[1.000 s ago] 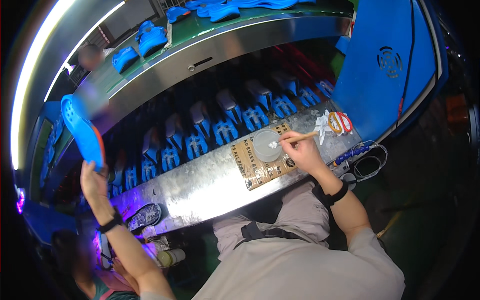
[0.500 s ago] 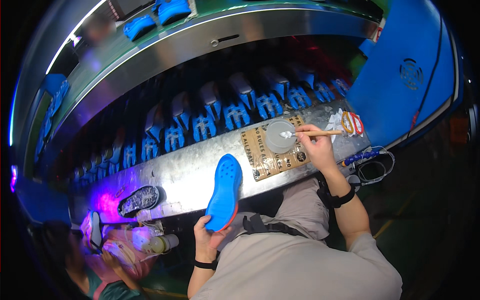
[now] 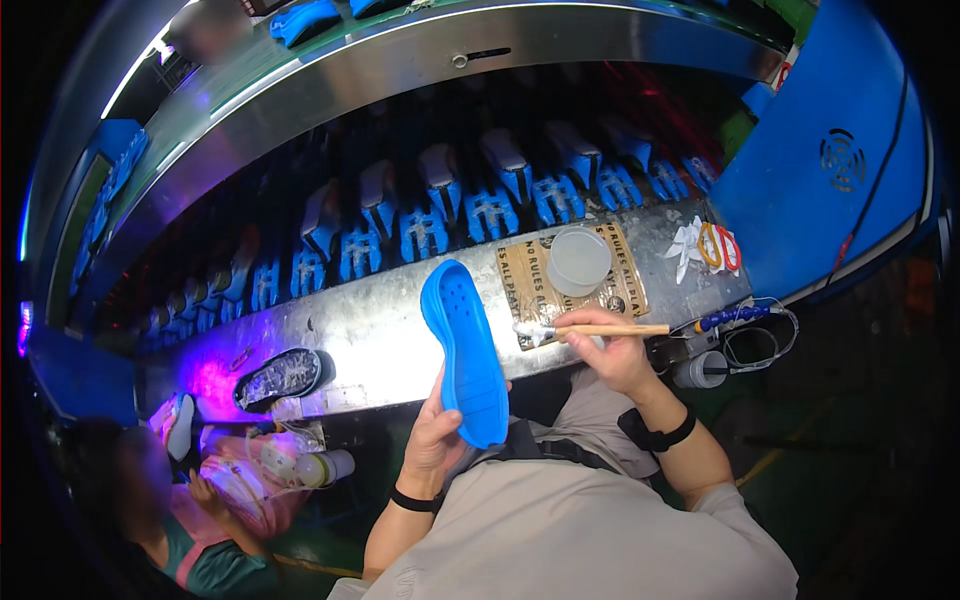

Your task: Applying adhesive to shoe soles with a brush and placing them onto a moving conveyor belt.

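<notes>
My left hand (image 3: pixel 436 428) grips a blue shoe sole (image 3: pixel 470 365) near its lower end, thumb over the edge. The sole is tilted up with its hollow inner face showing and a group of small holes towards the top. In my right hand (image 3: pixel 612 352) is a brush (image 3: pixel 625 330) with a wooden handle, held level between thumb and fingers. Its whitish bristles point left, a short way from the sole. Behind the brush, a translucent round tub (image 3: pixel 579 262) stands on a piece of printed brown cardboard (image 3: pixel 522 280) on the metal bench.
Blue shoe parts (image 3: pixel 424 235) ride in rows beyond the metal bench (image 3: pixel 400 345). A dark sole-shaped tray (image 3: pixel 282 378) lies at left. Scissors (image 3: pixel 722 247) with red and yellow handles rest by white scraps at right. A co-worker (image 3: pixel 215 540) sits at lower left, holding a sole.
The brush has left the tub and come down towards the sole. My left hand has raised the sole and turned it slightly. The view has shifted a little.
</notes>
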Demonstrator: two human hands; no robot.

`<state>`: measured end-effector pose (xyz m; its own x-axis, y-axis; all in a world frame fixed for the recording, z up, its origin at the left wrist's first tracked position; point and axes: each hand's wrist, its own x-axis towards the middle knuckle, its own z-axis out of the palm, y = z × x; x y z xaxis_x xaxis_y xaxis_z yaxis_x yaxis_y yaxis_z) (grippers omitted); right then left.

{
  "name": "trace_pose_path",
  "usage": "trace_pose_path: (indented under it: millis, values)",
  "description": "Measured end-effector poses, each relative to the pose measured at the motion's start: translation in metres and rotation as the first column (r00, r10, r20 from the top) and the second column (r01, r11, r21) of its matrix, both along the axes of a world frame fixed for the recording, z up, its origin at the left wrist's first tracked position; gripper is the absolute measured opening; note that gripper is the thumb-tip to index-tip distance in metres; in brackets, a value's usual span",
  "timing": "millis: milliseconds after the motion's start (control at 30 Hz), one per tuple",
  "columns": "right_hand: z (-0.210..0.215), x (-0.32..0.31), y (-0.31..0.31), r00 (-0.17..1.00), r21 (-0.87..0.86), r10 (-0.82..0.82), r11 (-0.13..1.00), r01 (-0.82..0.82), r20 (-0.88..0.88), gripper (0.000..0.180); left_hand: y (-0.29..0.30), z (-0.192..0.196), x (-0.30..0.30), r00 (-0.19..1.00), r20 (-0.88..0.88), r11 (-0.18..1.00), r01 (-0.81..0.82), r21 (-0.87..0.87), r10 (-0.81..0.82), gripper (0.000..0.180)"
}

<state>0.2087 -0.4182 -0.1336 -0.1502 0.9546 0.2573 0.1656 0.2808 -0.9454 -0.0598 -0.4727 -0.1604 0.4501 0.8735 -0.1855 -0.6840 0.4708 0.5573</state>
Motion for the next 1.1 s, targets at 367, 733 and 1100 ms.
trace_pose_path:
  millis: [367, 733, 1100]
  values:
    - [0.01, -0.025, 0.01, 0.994, 0.111, 0.065, 0.991, -0.074, 0.082, 0.017, -0.002, 0.031, 0.004, 0.975, -0.218, 0.995, -0.018, 0.096, 0.039, 0.109]
    - [0.004, -0.034, -0.004, 0.991, 0.073, 0.073, 0.994, -0.082, 0.116, 0.012, -0.003, 0.029, 0.002, 0.977, -0.201, 0.992, -0.044, 0.122, 0.068, 0.107]
    - [0.009, -0.046, -0.019, 0.987, 0.099, 0.144, 0.984, -0.15, 0.07, 0.01, 0.008, 0.024, -0.014, 0.904, -0.346, 0.956, -0.177, 0.233, 0.252, 0.113]
